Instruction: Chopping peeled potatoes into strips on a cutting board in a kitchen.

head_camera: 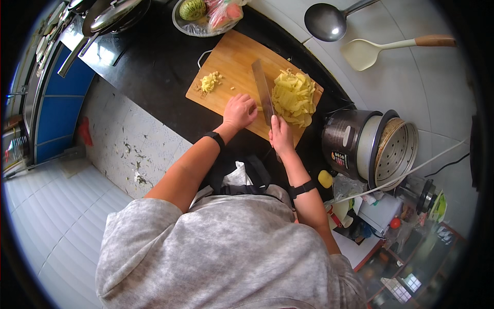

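Note:
My right hand grips the handle of a cleaver, whose broad blade reaches up over a wooden cutting board. Right beside the blade lies a heap of yellow slices with wavy edges, probably potato. My left hand, fingers curled, is over the board's near edge, left of the cleaver; whether it holds something small under the fingers cannot be told. A small pile of chopped pale yellow bits, perhaps garlic or ginger, sits at the board's left end.
The board lies on a black countertop. Behind it is a metal bowl with a green striped vegetable and plastic bags. Lidded pans stand far left. At right are a rice cooker and a yellow object. A ladle and spatula hang on the wall.

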A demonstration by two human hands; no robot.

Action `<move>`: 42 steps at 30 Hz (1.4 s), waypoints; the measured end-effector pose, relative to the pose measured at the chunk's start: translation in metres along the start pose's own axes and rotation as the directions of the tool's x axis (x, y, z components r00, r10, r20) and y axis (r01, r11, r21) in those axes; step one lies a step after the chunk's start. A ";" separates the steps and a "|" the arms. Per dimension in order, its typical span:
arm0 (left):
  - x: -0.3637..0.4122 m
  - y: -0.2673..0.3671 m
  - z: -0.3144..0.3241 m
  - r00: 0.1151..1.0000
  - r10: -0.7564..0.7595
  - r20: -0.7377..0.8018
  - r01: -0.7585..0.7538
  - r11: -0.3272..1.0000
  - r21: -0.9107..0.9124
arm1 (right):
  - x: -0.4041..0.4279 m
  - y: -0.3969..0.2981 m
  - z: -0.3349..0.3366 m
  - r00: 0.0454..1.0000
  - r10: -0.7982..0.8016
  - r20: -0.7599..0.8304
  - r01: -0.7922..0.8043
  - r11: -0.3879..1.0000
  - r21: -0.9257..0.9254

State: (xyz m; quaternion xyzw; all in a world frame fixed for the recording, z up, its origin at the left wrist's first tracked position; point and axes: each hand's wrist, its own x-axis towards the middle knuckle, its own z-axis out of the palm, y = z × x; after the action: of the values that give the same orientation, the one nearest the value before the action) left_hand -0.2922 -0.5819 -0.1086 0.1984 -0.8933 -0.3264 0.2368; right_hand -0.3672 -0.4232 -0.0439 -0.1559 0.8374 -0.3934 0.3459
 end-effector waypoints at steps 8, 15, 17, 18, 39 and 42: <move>-0.002 -0.002 0.000 1.000 0.000 -0.020 0.000 1.000 0.019 | -0.001 -0.005 0.005 0.998 -0.067 -0.001 0.067 0.998 -0.012; -0.002 -0.002 0.000 1.000 -0.002 0.006 0.002 1.000 0.024 | 0.005 -0.001 0.006 0.999 -0.047 0.008 0.047 0.999 -0.017; -0.003 -0.002 0.000 1.000 -0.008 -0.002 0.008 1.000 0.016 | 0.001 -0.009 0.006 0.999 -0.042 0.008 0.041 0.999 0.029; -0.001 -0.002 0.000 1.000 -0.007 -0.001 0.007 1.000 0.013 | 0.001 -0.009 0.007 0.999 -0.040 0.006 0.039 0.999 0.029; -0.001 0.002 -0.002 1.000 0.008 0.017 -0.008 1.000 0.007 | -0.019 -0.029 -0.022 0.993 0.001 0.117 -0.046 0.920 0.388; -0.001 -0.002 0.000 1.000 0.026 0.003 -0.026 0.999 0.029 | -0.038 -0.035 -0.045 0.998 -0.016 0.057 -0.006 0.927 0.375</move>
State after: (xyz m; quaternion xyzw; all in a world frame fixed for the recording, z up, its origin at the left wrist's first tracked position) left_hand -0.2905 -0.5832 -0.1103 0.1897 -0.9007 -0.3108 0.2368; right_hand -0.3717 -0.4006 0.0204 -0.1004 0.7359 -0.5423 0.3927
